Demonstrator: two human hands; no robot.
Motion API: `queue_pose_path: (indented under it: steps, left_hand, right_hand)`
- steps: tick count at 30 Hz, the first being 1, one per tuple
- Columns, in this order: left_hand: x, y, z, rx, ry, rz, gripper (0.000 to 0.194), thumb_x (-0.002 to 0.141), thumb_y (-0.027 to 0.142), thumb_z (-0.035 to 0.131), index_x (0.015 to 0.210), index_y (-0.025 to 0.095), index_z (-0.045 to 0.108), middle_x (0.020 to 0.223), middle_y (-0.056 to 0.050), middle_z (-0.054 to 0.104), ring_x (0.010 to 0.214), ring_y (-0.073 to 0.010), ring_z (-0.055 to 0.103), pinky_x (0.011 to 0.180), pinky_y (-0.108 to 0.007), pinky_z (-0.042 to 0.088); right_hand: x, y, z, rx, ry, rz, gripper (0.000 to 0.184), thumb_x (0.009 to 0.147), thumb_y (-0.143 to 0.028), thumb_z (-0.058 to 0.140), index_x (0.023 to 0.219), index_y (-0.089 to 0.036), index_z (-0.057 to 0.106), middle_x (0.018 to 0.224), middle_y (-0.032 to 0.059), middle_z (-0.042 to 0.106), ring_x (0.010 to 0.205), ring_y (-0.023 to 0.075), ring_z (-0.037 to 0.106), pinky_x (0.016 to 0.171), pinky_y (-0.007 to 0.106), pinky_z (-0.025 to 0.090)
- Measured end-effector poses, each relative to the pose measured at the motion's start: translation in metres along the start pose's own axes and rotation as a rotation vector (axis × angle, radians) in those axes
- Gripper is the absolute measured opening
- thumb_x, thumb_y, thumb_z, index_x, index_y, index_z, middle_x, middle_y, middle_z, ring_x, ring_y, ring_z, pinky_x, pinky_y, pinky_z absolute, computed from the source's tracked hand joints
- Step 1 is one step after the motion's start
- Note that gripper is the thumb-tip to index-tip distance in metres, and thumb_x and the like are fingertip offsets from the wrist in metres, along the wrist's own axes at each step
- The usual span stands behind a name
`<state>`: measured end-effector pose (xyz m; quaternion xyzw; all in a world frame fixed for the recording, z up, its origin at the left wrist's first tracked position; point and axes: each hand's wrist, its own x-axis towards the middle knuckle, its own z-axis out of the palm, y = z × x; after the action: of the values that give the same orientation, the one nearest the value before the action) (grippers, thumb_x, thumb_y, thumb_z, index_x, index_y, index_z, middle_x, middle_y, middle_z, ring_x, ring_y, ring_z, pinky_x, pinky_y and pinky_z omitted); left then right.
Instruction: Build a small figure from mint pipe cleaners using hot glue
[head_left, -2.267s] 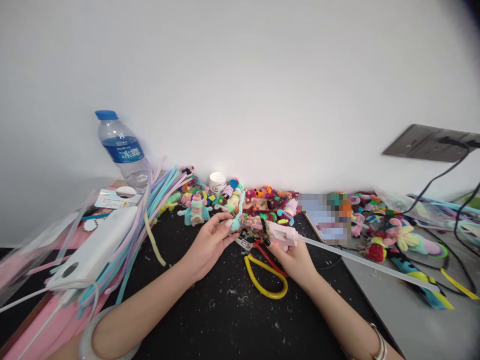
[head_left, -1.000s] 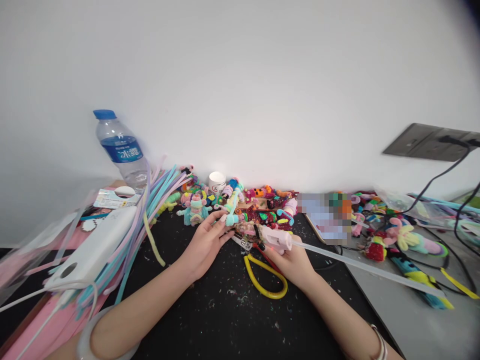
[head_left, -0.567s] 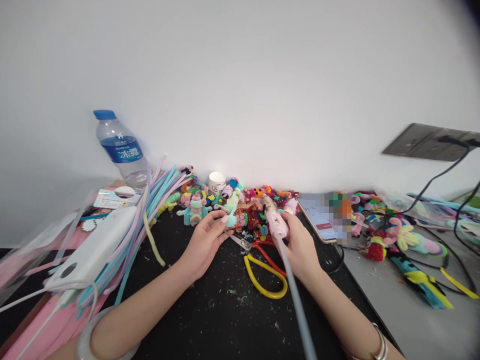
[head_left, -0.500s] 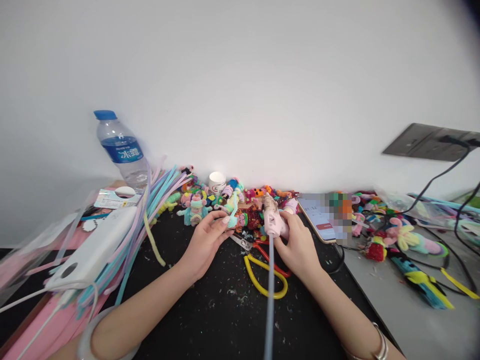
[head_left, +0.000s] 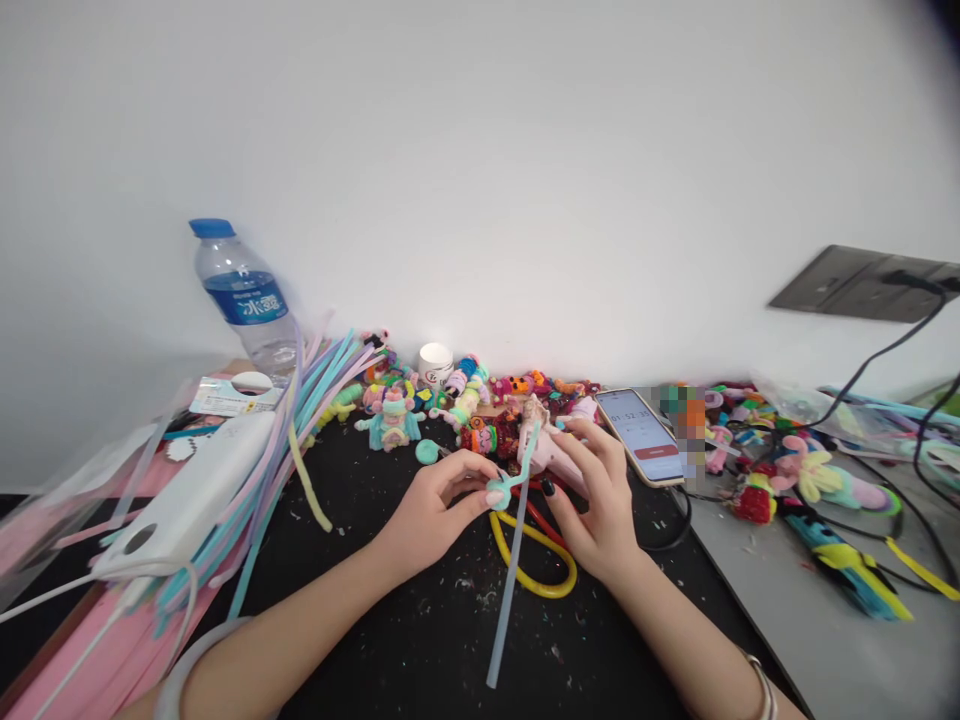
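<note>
My left hand (head_left: pixel 448 508) pinches a mint-green coiled pipe cleaner (head_left: pixel 500 492) between thumb and fingers; its loose tail rises to the right. My right hand (head_left: pixel 596 490) is beside a pale pink hot glue gun (head_left: pixel 551 455), with thumb and fingers apart and nothing visibly held. The glue gun lies on the black mat, and a long translucent glue stick (head_left: pixel 504 610) sticks out of its back toward me. Scissors with yellow and red handles (head_left: pixel 559 588) lie partly under the glue stick. A flat mint-green disc (head_left: pixel 427 452) rests left of the coil.
Pipe-cleaner figures (head_left: pixel 390 425) and a paper cup (head_left: pixel 435 365) line the wall. At left are a bundle of pipe cleaners (head_left: pixel 281 460), a white power strip (head_left: pixel 187 490) and a water bottle (head_left: pixel 244 290). A phone (head_left: pixel 637 440), cables and more figures (head_left: pixel 840 480) occupy the right.
My right hand has let go of the glue gun, which now lies on the mat. My left hand has moved right and nearer with the mint-green coil, uncovering the disc.
</note>
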<state>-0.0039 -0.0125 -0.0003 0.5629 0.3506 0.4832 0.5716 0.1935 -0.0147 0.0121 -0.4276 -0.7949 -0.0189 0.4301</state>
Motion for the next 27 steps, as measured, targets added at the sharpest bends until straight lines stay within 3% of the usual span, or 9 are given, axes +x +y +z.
queue_pose_path:
  steps: [6,11,18,27]
  left_hand:
    - [0.003,0.001,-0.004,0.035,-0.007,-0.034,0.009,0.076,0.023,0.062,0.084,0.018,0.061,0.084,-0.002,0.062,0.081,-0.0157,0.058,0.076,-0.026,0.045]
    - [0.006,-0.003,-0.006,-0.122,0.052,-0.101,0.009,0.078,0.024,0.061,0.084,0.017,0.06,0.079,0.001,0.059,0.078,-0.0117,0.055,0.075,-0.024,0.044]
    - [0.009,-0.01,-0.005,-0.499,0.072,-0.201,0.011,0.079,0.023,0.061,0.087,0.016,0.059,0.085,-0.003,0.063,0.083,-0.0136,0.059,0.086,-0.033,0.045]
    - [0.01,-0.013,-0.007,-0.596,0.122,-0.239,0.011,0.079,0.019,0.061,0.088,0.016,0.059,0.087,-0.003,0.065,0.086,-0.0142,0.061,0.088,-0.033,0.045]
  right_hand:
    - [0.0,0.0,0.005,0.051,-0.065,0.015,0.021,0.081,-0.014,0.05,0.101,-0.02,0.053,0.119,0.0111,0.045,0.109,0.0266,0.044,0.09,0.046,0.038]
    - [-0.001,0.003,0.01,0.123,-0.123,0.041,0.01,0.083,-0.012,0.05,0.09,-0.019,0.052,0.085,0.0059,0.058,0.084,0.021,0.052,0.075,0.038,0.044]
    - [-0.005,-0.001,0.017,0.085,-0.071,-0.071,0.022,0.084,-0.007,0.049,0.102,-0.017,0.058,0.075,0.0053,0.06,0.072,0.0179,0.05,0.065,0.031,0.043]
    - [-0.006,-0.007,0.021,0.115,-0.134,-0.147,0.02,0.086,-0.009,0.048,0.102,-0.014,0.06,0.071,0.0057,0.057,0.067,0.016,0.049,0.06,0.028,0.042]
